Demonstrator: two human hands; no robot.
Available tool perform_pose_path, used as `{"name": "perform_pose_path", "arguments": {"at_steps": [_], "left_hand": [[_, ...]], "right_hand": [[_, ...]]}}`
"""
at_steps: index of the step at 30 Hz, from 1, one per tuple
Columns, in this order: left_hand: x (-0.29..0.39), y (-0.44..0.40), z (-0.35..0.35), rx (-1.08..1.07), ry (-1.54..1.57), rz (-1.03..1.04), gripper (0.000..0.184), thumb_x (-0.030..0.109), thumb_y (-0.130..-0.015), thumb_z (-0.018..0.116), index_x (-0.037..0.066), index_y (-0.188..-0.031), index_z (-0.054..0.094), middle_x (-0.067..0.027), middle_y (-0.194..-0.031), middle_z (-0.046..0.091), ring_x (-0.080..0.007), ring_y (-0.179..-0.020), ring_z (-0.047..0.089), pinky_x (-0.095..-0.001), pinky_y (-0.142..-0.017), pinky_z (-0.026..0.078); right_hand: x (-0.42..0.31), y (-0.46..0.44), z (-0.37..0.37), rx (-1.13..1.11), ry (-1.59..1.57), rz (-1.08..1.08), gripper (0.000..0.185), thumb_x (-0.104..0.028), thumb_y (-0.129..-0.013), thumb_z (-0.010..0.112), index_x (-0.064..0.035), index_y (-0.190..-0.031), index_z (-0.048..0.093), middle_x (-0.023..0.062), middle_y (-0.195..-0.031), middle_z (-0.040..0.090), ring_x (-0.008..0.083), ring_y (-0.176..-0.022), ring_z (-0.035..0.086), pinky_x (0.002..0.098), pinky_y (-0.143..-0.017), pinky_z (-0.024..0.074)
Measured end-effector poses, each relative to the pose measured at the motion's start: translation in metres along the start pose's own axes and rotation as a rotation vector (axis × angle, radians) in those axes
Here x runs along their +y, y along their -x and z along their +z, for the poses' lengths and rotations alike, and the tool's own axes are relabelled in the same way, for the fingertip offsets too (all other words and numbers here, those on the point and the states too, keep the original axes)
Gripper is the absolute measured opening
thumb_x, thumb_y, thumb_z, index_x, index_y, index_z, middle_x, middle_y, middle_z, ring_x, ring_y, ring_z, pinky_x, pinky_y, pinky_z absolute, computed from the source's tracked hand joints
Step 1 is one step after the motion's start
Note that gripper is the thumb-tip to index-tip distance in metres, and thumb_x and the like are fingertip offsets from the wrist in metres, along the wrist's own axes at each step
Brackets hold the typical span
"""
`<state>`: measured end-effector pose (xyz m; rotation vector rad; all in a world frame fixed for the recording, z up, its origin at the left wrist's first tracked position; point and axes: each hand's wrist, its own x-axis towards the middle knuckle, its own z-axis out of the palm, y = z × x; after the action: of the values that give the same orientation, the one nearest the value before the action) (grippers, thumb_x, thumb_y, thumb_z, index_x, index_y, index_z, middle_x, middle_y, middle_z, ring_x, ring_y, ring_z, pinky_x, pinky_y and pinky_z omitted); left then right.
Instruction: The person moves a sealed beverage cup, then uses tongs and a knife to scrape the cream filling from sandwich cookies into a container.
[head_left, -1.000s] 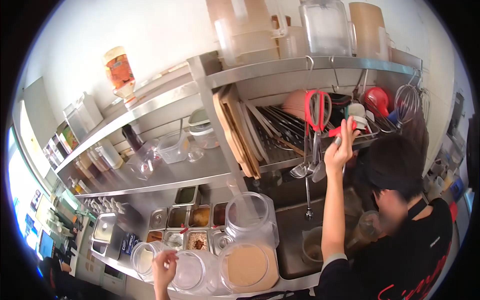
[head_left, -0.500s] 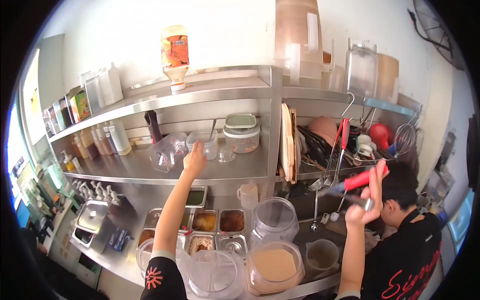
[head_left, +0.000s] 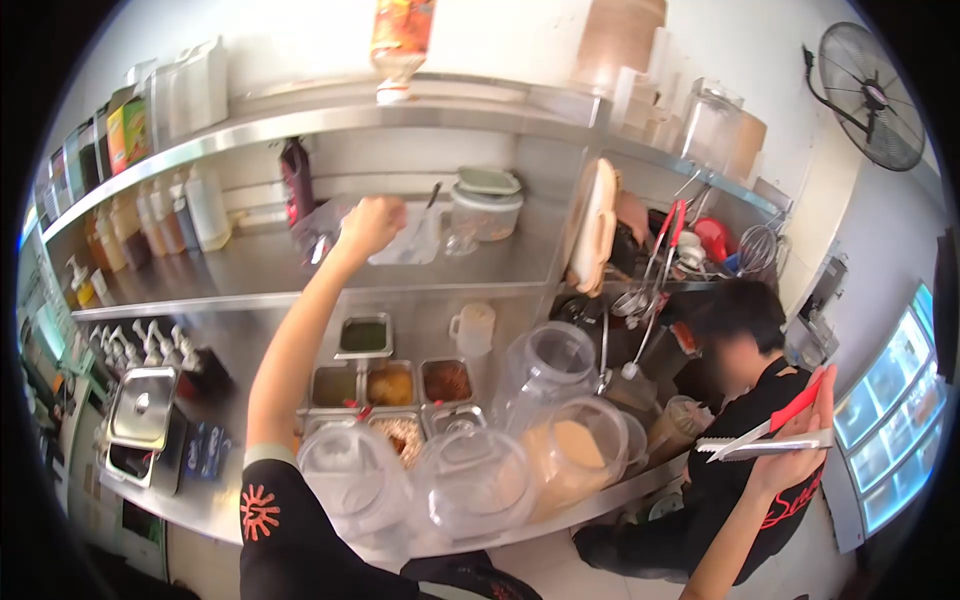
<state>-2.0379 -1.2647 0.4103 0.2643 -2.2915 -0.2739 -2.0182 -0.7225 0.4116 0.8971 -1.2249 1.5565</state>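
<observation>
My left hand reaches up to the middle shelf, its fingers curled and a little blurred. It is at the left rim of a translucent plastic tub with a dark-handled utensil standing in it. What the fingers hold, if anything, is hidden. Left of the hand lies a clear plastic container. At the far right, my right hand is closed around tongs with a red grip and serrated metal ends, which point left. A lidded round tub stands right of the translucent tub.
Below are metal pans of food and large clear jars, one with tan contents. A co-worker in black bends close by my right hand. Utensils hang from the rack. Squeeze bottles line the left shelf.
The view has shifted right and down. My left hand has gone from the tub's front to its left rim, fingers now curled. My right hand has lowered with the tongs, away from the hanging utensils.
</observation>
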Motion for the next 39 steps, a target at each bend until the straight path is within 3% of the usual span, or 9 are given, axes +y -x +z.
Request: {"name": "perform_pose_path", "arguments": {"at_steps": [6,13,25,29,32,35,37,38,39], "left_hand": [[0.008,0.102,-0.140,-0.027,-0.003,0.132,0.018,0.013,-0.072,0.060,0.004,-0.087,0.063,-0.0155,-0.081,0.061,-0.0259,-0.066,0.061,-0.0339,-0.063,0.048],[-0.001,0.288,-0.259,-0.195,-0.181,-0.145,0.014,0.014,-0.071,0.063,0.005,-0.082,0.062,-0.0120,-0.079,0.060,-0.0297,-0.069,0.059,-0.0376,-0.064,0.047],[-0.217,0.611,-0.153,-0.610,-0.163,-0.284,0.018,0.013,-0.074,0.059,0.008,-0.092,0.059,-0.0133,-0.094,0.058,-0.0356,-0.077,0.059,-0.0427,-0.067,0.049],[-0.236,0.631,-0.151,-0.441,0.128,-0.160,0.034,0.012,-0.075,0.058,0.007,-0.108,0.052,-0.0197,-0.114,0.050,-0.0368,-0.096,0.053,-0.0406,-0.082,0.045],[-0.229,0.613,-0.189,-0.623,0.228,-0.173,0.042,0.018,-0.078,0.058,0.006,-0.117,0.048,-0.0218,-0.125,0.041,-0.0374,-0.105,0.049,-0.0395,-0.089,0.042],[-0.225,0.579,-0.263,-0.934,0.479,0.174,0.048,0.026,-0.081,0.055,0.003,-0.121,0.044,-0.0229,-0.128,0.037,-0.0370,-0.113,0.043,-0.0384,-0.093,0.039],[-0.202,0.538,-0.354,-1.256,1.029,0.153,0.044,0.037,-0.086,0.047,-0.001,-0.107,0.053,-0.0189,-0.112,0.051,-0.0338,-0.106,0.047,-0.0400,-0.090,0.038],[-0.208,0.547,-0.376,-1.069,1.334,0.426,0.047,0.042,-0.088,0.042,-0.002,-0.102,0.055,-0.0167,-0.103,0.054,-0.0318,-0.096,0.051,-0.0419,-0.084,0.041],[-0.214,0.546,-0.401,-1.242,1.658,0.542,0.040,0.035,-0.089,0.043,0.000,-0.108,0.053,-0.0161,-0.104,0.054,-0.0329,-0.100,0.050,-0.0438,-0.088,0.037]], "right_hand": [[-0.044,0.024,0.042,0.030,-0.086,0.093,0.050,-0.023,-0.092,0.026,0.0157,-0.123,0.031,0.0245,-0.132,0.032,0.0339,-0.124,0.030,0.0402,-0.106,0.0178],[-0.103,0.118,0.057,-0.123,-0.084,0.117,0.054,-0.026,-0.091,0.030,0.0156,-0.125,0.028,0.0259,-0.133,0.028,0.0361,-0.126,0.025,0.0421,-0.107,0.0146],[-0.230,0.346,0.007,-0.284,0.066,0.530,0.044,-0.016,-0.090,0.035,0.0175,-0.118,0.036,0.0286,-0.130,0.032,0.0370,-0.123,0.030,0.0438,-0.104,0.0212],[-0.286,0.372,0.042,-0.302,0.275,0.634,0.042,-0.015,-0.089,0.035,0.0151,-0.117,0.041,0.0259,-0.131,0.033,0.0327,-0.125,0.030,0.0414,-0.103,0.0221],[-0.314,0.395,0.088,-0.233,0.240,0.670,0.039,-0.013,-0.090,0.036,0.0130,-0.119,0.041,0.0238,-0.131,0.034,0.0297,-0.122,0.035,0.0386,-0.103,0.0238],[-0.326,0.432,0.146,-0.168,0.113,0.733,0.039,-0.014,-0.089,0.039,0.0129,-0.118,0.041,0.0236,-0.129,0.036,0.0300,-0.120,0.038,0.0391,-0.103,0.0253],[-0.328,0.462,0.186,-0.100,-0.033,0.765,0.039,-0.013,-0.088,0.040,0.0128,-0.117,0.042,0.0233,-0.128,0.038,0.0306,-0.119,0.039,0.0405,-0.103,0.0264],[-0.330,0.477,0.204,-0.065,-0.124,0.783,0.038,-0.013,-0.088,0.040,0.0126,-0.117,0.043,0.0231,-0.127,0.039,0.0310,-0.118,0.040,0.0414,-0.102,0.0272],[-0.333,0.487,0.224,-0.071,-0.165,0.781,0.038,-0.012,-0.087,0.040,0.0122,-0.116,0.044,0.0230,-0.127,0.040,0.0315,-0.118,0.040,0.0420,-0.102,0.0278]]}}
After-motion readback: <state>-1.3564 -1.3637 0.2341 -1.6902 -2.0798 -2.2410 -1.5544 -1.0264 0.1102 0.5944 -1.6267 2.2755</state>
